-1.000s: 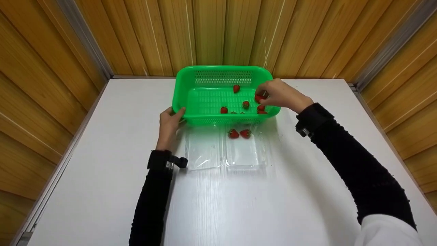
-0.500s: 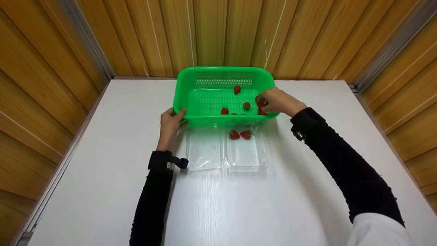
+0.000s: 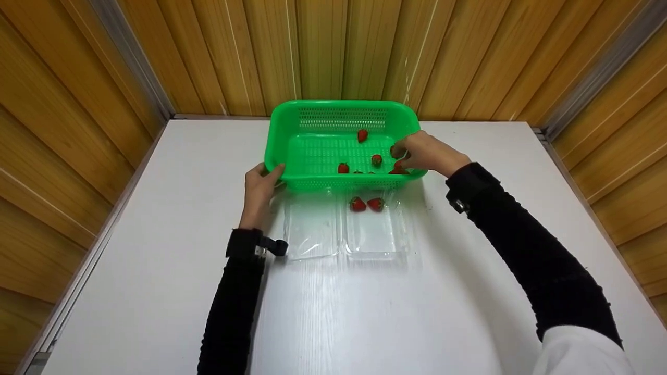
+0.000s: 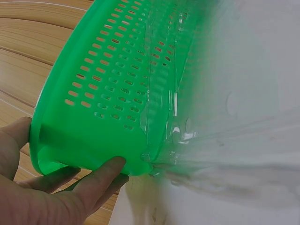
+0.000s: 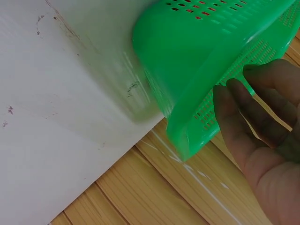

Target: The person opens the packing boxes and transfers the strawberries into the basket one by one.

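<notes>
A green plastic basket [image 3: 312, 177], its sides slotted, holds several red strawberries, mostly toward its right end. My left hand [image 3: 259, 190] grips the basket's near left corner. In the left wrist view, the thumb is at the rim and the fingers [image 4: 101, 180] lie along the outer wall. My right hand [image 3: 430, 153] reaches over the right side, fingers bent, fingertips right at a strawberry [image 3: 399, 165]. In the right wrist view, a gap shows between thumb and fingers, with no fruit in it. Another strawberry [image 3: 393, 151] is partly hidden by these fingers.
Just in front of the basket lies a clear plastic clamshell box [image 3: 312, 234], opened flat in two halves. Two strawberries [image 3: 367, 204] sit in its right half. The white table [image 3: 469, 234] ends at wood-panelled walls [image 3: 333, 52].
My right hand has moved slightly toward me inside the basket, and strawberries beneath its fingertips have shifted. My left hand stays at the corner.
</notes>
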{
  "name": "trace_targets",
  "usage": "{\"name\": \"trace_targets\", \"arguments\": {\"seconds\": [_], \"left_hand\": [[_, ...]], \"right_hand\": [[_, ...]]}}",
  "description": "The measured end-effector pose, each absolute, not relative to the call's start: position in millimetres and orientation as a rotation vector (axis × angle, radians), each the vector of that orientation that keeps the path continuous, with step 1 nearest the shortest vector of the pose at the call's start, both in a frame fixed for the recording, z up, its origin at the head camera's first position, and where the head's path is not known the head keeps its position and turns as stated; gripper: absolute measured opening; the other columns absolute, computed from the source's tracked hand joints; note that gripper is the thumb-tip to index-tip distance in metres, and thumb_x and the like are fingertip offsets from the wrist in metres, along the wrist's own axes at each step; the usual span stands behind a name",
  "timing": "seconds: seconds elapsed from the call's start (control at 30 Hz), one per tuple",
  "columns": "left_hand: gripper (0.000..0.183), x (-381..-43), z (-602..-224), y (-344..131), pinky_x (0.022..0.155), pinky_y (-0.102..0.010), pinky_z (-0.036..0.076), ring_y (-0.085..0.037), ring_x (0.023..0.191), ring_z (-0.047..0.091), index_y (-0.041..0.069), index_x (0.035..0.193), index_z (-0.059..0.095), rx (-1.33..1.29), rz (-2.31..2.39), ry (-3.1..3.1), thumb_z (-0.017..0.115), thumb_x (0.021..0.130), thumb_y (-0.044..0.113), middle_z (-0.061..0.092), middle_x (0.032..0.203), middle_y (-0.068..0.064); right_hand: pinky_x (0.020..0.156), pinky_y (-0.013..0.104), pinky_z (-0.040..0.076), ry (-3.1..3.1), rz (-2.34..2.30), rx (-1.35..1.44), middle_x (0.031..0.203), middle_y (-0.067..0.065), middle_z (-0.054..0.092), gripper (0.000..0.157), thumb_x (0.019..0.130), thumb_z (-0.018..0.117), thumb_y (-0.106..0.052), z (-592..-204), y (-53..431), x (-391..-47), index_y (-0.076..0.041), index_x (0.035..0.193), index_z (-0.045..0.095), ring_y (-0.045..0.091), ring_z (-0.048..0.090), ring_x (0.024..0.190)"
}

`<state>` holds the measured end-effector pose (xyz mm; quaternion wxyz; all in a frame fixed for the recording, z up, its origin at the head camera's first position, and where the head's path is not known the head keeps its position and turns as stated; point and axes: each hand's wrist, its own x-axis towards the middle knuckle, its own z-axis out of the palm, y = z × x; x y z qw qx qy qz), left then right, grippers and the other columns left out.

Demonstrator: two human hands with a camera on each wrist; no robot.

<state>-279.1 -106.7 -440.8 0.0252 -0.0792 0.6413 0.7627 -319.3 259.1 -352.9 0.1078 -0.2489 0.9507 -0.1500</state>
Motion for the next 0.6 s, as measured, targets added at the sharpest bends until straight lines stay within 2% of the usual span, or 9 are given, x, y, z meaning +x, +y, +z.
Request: {"name": "trace_targets", "arguments": {"seconds": [0.1, 0.17, 0.3, 0.43, 0.6], "left_hand": [[0.047, -283.9, -449.7, -107.2, 0.105, -0.047, 0.051, -0.036, 0.117, 0.063, -0.008, 0.138, 0.054, -0.238, 2.361, 2.015, 0.065, 0.101, 0.019, 0.061, 0.125, -0.022], [0.046, -287.6, -456.7, -106.9, 0.103, -0.046, 0.053, -0.034, 0.114, 0.065, -0.007, 0.136, 0.056, -0.236, 2.365, 2.033, 0.066, 0.101, 0.021, 0.060, 0.128, -0.024], [0.045, -289.2, -458.6, -105.6, 0.101, -0.045, 0.055, -0.036, 0.115, 0.065, -0.007, 0.135, 0.056, -0.235, 2.375, 2.039, 0.066, 0.101, 0.021, 0.056, 0.133, -0.030], [0.047, -289.9, -458.5, -105.8, 0.102, -0.044, 0.054, -0.039, 0.120, 0.062, -0.007, 0.138, 0.054, -0.232, 2.375, 2.026, 0.066, 0.101, 0.020, 0.054, 0.136, -0.031], [0.045, -289.6, -459.6, -105.7, 0.102, -0.044, 0.054, -0.038, 0.118, 0.063, -0.007, 0.136, 0.055, -0.245, 2.383, 2.012, 0.066, 0.101, 0.019, 0.054, 0.136, -0.031]], "right_hand": [[0.086, 0.046, 0.060, 2.811, -0.426, -0.782, 0.108, 0.020, 0.074, 0.020, 0.088, 0.071, 0.004, -349.9, 255.9, -314.3, 0.004, 0.108, 0.075, 0.030, 0.071, 0.096], [0.081, 0.042, 0.060, 2.829, -0.427, -0.867, 0.102, 0.017, 0.075, 0.021, 0.086, 0.067, 0.008, -349.6, 252.3, -308.2, 0.003, 0.105, 0.076, 0.027, 0.069, 0.089], [0.073, 0.034, 0.055, 2.831, -0.453, -1.052, 0.095, 0.012, 0.075, 0.030, 0.083, 0.057, 0.013, -350.9, 242.3, -290.8, 0.000, 0.100, 0.077, 0.021, 0.064, 0.082], [0.071, 0.033, 0.056, 2.773, -0.463, -1.147, 0.090, 0.011, 0.074, 0.024, 0.084, 0.060, 0.012, -355.8, 232.1, -271.4, -0.001, 0.096, 0.076, 0.019, 0.062, 0.079], [0.068, 0.030, 0.056, 2.713, -0.386, -1.218, 0.085, 0.008, 0.072, 0.016, 0.084, 0.069, 0.008, -376.1, 222.5, -255.9, -0.002, 0.094, 0.075, 0.017, 0.060, 0.076]]}}
